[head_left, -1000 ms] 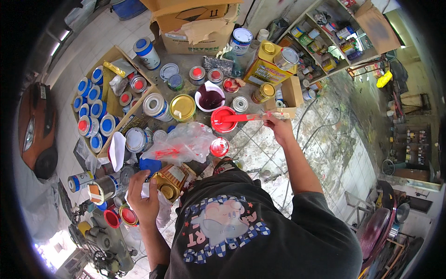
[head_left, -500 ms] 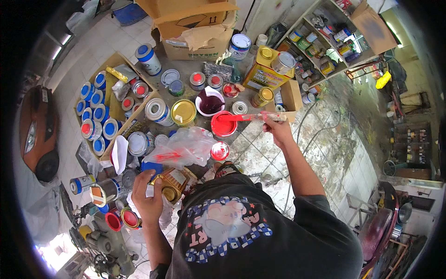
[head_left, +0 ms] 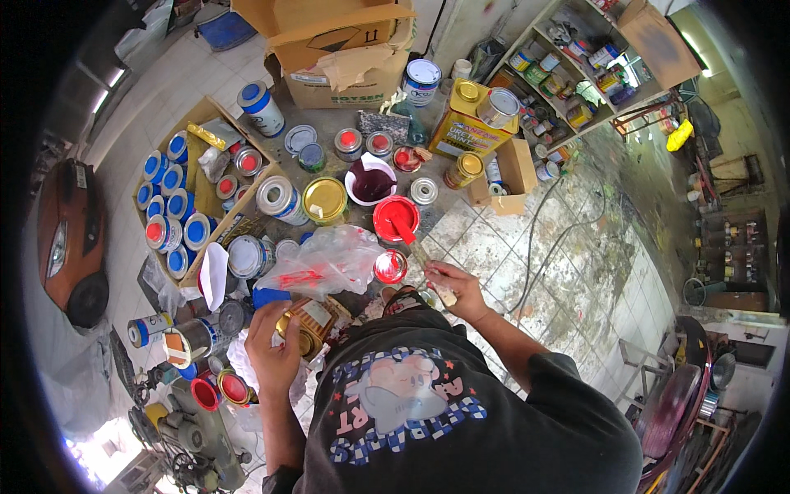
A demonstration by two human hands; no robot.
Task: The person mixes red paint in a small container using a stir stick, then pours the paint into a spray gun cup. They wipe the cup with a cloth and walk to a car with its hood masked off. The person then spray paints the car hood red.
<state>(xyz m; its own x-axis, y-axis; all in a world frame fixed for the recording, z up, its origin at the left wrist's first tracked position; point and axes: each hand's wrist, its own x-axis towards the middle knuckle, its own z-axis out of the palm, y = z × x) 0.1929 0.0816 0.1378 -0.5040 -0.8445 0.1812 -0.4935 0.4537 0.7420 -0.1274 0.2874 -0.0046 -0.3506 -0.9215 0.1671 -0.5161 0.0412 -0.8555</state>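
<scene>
My right hand (head_left: pixel 459 290) grips the pale handle end of a flat stirring stick (head_left: pixel 415 249). The stick's red-coated end slants down into an open can of red paint (head_left: pixel 385 211). At the left, my left hand (head_left: pixel 274 346) is empty, its fingers loosely curved and apart, beside a gold rectangular tin (head_left: pixel 319 317). Between my hands, a clear plastic sheet (head_left: pixel 329 262) smeared with red lies over some cans. A smaller red-topped can (head_left: pixel 390 267) stands just below the paint can. A white bowl of dark maroon paint (head_left: pixel 370 183) sits right behind it.
A carton of blue-lidded cans (head_left: pixel 216 123) stands at the left, a large cardboard box (head_left: pixel 346 86) at the back. To the right are a yellow tin (head_left: pixel 471 123), a small open carton (head_left: pixel 514 177) and a hose (head_left: pixel 535 247) on the stained tile floor. Shelves (head_left: pixel 568 49) hold more cans.
My right hand has come nearer and to the left, swinging the stick's handle from pointing right to pointing toward me. The red end stays in the can. My left hand has shifted slightly.
</scene>
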